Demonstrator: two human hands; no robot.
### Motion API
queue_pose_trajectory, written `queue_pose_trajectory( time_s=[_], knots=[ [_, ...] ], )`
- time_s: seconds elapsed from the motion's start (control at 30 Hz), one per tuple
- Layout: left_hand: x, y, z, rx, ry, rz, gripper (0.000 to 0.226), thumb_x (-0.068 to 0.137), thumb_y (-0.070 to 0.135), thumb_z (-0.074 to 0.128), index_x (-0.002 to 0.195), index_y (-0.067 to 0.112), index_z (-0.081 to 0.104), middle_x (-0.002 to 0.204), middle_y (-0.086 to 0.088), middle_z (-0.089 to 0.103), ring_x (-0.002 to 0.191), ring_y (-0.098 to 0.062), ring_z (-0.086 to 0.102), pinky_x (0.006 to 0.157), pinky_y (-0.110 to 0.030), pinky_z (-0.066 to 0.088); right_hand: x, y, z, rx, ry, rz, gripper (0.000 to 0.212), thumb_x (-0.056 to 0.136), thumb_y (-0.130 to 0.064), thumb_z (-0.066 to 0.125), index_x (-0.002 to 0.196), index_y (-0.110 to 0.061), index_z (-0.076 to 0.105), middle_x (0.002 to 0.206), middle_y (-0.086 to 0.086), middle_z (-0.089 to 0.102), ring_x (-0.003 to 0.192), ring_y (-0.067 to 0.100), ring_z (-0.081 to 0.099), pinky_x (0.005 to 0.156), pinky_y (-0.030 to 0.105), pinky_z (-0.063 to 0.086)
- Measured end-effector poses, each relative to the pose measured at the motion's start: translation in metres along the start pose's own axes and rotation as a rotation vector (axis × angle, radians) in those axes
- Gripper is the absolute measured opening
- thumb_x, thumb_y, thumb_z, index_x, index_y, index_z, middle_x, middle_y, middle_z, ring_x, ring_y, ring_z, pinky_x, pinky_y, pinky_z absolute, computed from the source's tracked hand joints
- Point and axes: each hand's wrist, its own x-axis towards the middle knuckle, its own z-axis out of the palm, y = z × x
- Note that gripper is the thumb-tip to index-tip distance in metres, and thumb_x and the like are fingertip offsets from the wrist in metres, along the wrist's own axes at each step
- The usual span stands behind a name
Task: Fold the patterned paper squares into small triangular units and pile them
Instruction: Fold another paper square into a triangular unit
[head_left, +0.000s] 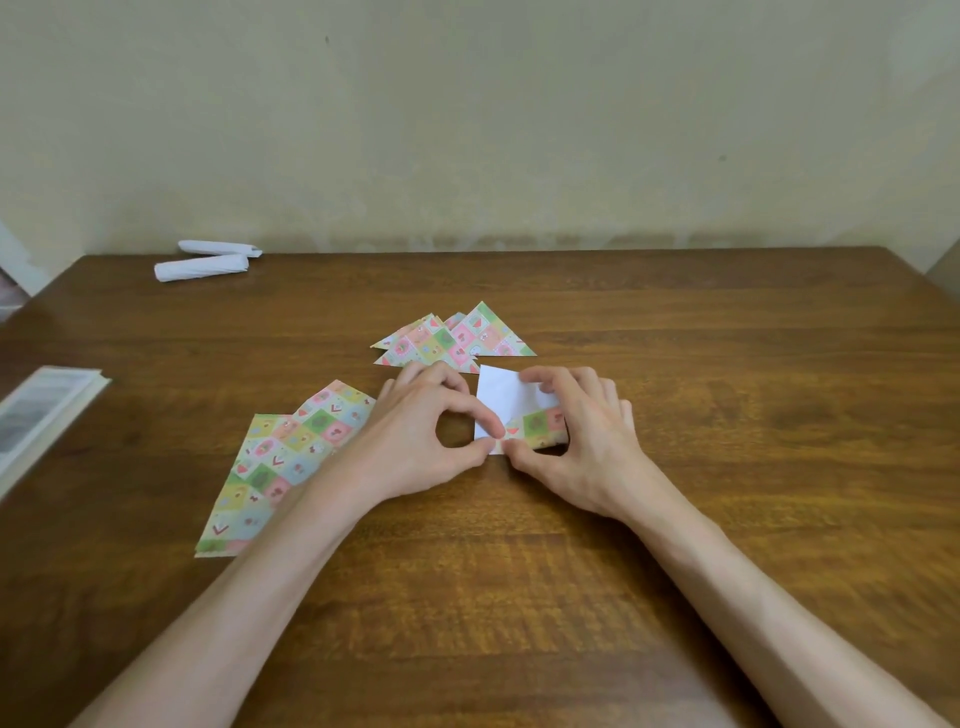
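wooden table (675, 364) | stack of patterned paper (280, 457) left of the hands | pile of folded triangles (457, 338) just beyond them | left hand (421, 431) and right hand (576, 441) each pinching the near edge of a half-folded square (506, 402), white side up

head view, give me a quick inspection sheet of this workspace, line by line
surface: brown wooden table, set against a plain wall.
job's things: pile of folded patterned triangles beyond the hands; stack of unfolded patterned sheets beside the left forearm; one sheet being folded, white side up with a patterned flap turned over.
clutter: two white paper rolls at the far left; a book or frame at the left edge, too blurred to tell which.
grips: left hand and right hand both pinch the sheet's near corner.
cables: nothing seen.
surroundings: nothing seen besides the wall.
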Motion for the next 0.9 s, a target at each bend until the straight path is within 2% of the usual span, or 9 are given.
queue_pose_trajectory(
  time_s=[0.1,0.27,0.63,0.77,0.9],
  knots=[
    [-0.001,0.004,0.005,0.002,0.056,-0.008,0.006,0.083,0.056,0.076,0.083,0.053,0.07,0.105,0.02,0.051,0.113,-0.004,0.04,0.099,-0.029,0.031,0.0,-0.001,0.0,-0.001,0.007,-0.003,0.068,0.08,-0.054,0.074,0.139,-0.041,0.045,0.125,-0.014,0.041,0.114,0.006,0.034,0.094,0.026,0.021],
    [0.001,0.006,0.005,0.028,0.047,-0.002,0.01,0.083,0.053,0.078,0.082,0.053,0.068,0.105,0.018,0.05,0.112,-0.006,0.04,0.098,-0.029,0.031,0.003,0.002,-0.008,0.035,-0.067,0.023,0.072,0.08,-0.047,0.077,0.143,-0.04,0.042,0.129,-0.011,0.042,0.125,0.012,0.036,0.098,0.029,0.023],
    [0.001,0.005,0.007,0.022,0.027,-0.007,0.009,0.086,0.049,0.077,0.086,0.051,0.068,0.108,0.018,0.049,0.114,-0.005,0.039,0.097,-0.03,0.031,0.002,-0.002,-0.013,0.067,-0.111,0.022,0.074,0.084,-0.04,0.074,0.148,-0.037,0.037,0.135,-0.008,0.042,0.129,0.013,0.035,0.102,0.03,0.021],
    [0.001,0.006,0.005,0.022,0.011,-0.025,0.01,0.086,0.049,0.077,0.086,0.051,0.068,0.109,0.017,0.049,0.115,-0.005,0.038,0.097,-0.029,0.031,0.002,0.003,-0.016,0.189,-0.101,0.044,0.074,0.082,-0.021,0.072,0.146,-0.036,0.039,0.132,-0.005,0.043,0.129,0.013,0.039,0.11,0.037,0.026],
    [0.001,0.007,0.005,0.029,0.002,-0.04,0.009,0.086,0.05,0.077,0.087,0.05,0.068,0.111,0.017,0.049,0.115,-0.003,0.037,0.097,-0.029,0.031,0.002,0.004,-0.017,0.162,-0.145,0.028,0.074,0.085,-0.014,0.069,0.148,-0.036,0.036,0.134,-0.006,0.04,0.133,0.013,0.037,0.108,0.034,0.022]
  ],
)
